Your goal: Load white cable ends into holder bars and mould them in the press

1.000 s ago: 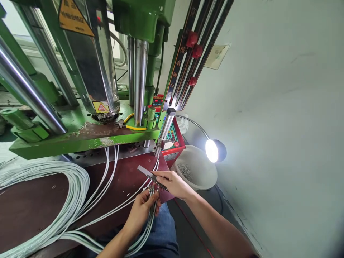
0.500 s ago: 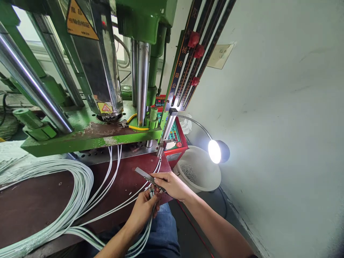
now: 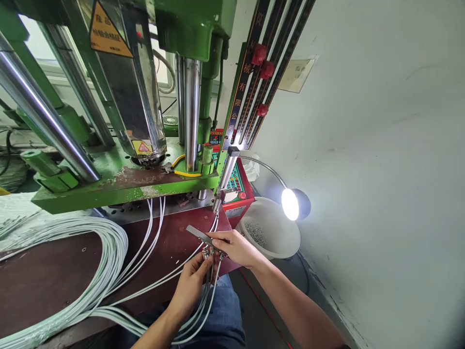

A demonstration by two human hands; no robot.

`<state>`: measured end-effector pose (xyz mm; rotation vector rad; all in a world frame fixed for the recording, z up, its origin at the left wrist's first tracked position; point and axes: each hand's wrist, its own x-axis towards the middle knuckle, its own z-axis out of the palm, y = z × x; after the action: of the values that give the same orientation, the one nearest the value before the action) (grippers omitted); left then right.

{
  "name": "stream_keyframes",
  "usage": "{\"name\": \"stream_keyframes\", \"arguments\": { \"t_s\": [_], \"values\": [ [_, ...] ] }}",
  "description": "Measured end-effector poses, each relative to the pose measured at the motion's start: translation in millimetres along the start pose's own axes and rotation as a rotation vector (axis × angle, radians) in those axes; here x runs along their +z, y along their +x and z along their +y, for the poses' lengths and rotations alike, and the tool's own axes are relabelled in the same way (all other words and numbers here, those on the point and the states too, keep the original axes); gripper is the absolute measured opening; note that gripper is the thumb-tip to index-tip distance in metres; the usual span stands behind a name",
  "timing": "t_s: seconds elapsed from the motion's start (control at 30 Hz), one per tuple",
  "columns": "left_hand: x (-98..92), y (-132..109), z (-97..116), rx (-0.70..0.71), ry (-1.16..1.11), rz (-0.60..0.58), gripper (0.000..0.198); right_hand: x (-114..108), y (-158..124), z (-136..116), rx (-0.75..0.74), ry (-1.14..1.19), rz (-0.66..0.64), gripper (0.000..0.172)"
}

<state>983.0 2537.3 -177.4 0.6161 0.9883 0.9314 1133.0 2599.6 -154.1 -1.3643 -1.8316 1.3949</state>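
My left hand [image 3: 194, 277] is closed around several white cables near their metal connector ends [image 3: 208, 251], above my lap. Just to the right and above it, my right hand [image 3: 232, 247] grips a flat metal tool [image 3: 197, 233], whose blade points up and left over the table. One white cable [image 3: 217, 278] hangs apart from the bunch, its connector close under my right fingers; whether they touch it I cannot tell. A large coil of white cables [image 3: 109, 242] lies on the dark red table [image 3: 39, 276] at the left.
A green press [image 3: 109, 194] with steel columns stands behind the table. Yellow-handled pliers [image 3: 187, 173] lie on its plate. To the right are a red control box [image 3: 241, 206], a white bucket [image 3: 279, 237] holding small pieces, and a lit lamp [image 3: 290, 204].
My right hand has shifted slightly right with the metal tool. One cable has separated from the bunch at my left hand and now hangs to its right.
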Motion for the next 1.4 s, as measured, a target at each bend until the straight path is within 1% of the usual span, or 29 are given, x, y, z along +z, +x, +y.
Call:
{"name": "stream_keyframes", "arguments": {
  "t_s": [0.13,0.23,0.4,0.57,0.87,1.03,1.13,1.2,1.27,1.4],
  "values": [
    [0.9,-1.6,4.0,0.036,0.059,0.005,0.040,-3.5,1.1,-1.8,0.008,-0.004,-0.039,0.041],
    [1.6,-2.2,5.8,0.028,0.109,0.020,0.044,-3.3,2.3,-3.6,0.007,-0.014,-0.040,0.040],
    [0.7,-0.7,3.9,0.002,0.162,0.038,0.051,-2.8,5.4,-1.4,0.009,0.003,-0.040,0.039],
    [0.0,0.4,2.7,0.026,0.182,0.062,0.053,-3.0,5.1,-0.8,-0.006,0.011,-0.058,0.038],
    [-1.3,4.5,0.9,0.049,0.195,0.045,0.052,-1.6,3.7,-5.5,-0.019,-0.058,-0.061,0.039],
    [-0.8,5.2,4.5,0.039,0.138,0.013,0.044,-5.8,2.6,-5.1,-0.033,-0.044,-0.077,0.040],
    [-3.3,5.5,8.4,0.055,0.091,0.065,0.044,-9.8,2.3,-3.2,-0.028,-0.033,-0.069,0.039],
    [-4.1,4.8,10.3,0.084,0.113,0.097,0.045,-11.8,2.2,-3.0,-0.017,-0.013,-0.060,0.038],
    [-3.2,3.0,11.5,0.106,0.142,0.093,0.044,-13.1,2.2,-4.1,-0.019,-0.004,-0.053,0.038],
    [1.6,-0.5,12.5,0.088,0.134,0.081,0.044,-14.5,3.0,-7.3,-0.025,-0.034,-0.034,0.038]
  ]
}}
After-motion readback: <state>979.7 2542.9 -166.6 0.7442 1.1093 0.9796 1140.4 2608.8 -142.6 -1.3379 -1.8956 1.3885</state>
